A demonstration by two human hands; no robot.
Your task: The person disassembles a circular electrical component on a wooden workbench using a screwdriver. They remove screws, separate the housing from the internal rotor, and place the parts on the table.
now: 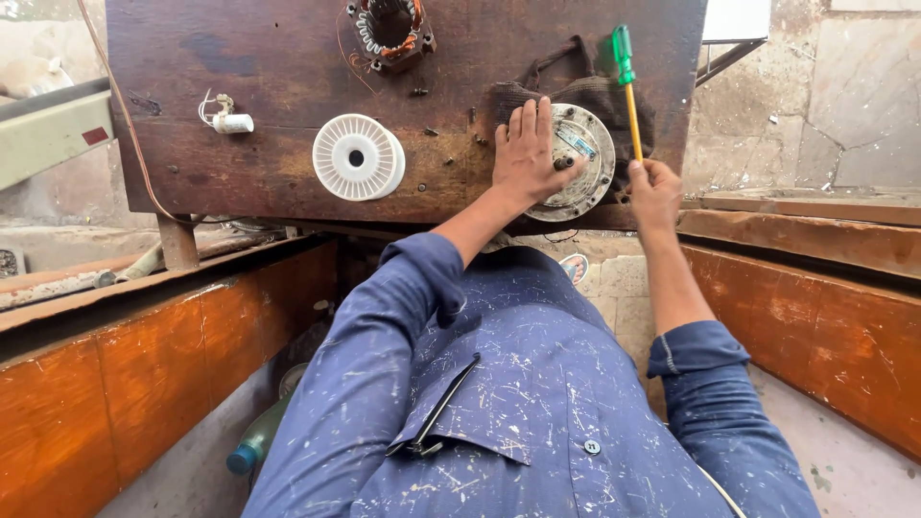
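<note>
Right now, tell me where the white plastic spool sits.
In the head view, the white plastic spool lies on the wooden table, left of the left hand and below the copper-wound stator.

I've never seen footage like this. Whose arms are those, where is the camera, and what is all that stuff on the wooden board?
The camera sits on a person's head and looks down, so you see their own blue paint-flecked shirt and both bare hands; there is no machine. The left hand lies flat on a round grey metal motor cover, which rests on a dark cloth on the worn brown wooden board. The right hand grips a screwdriver with a yellow shaft and green handle, handle end pointing away. Also on the board: a white ribbed plastic spool, a small white part with wires and a ring of copper motor windings.
</note>
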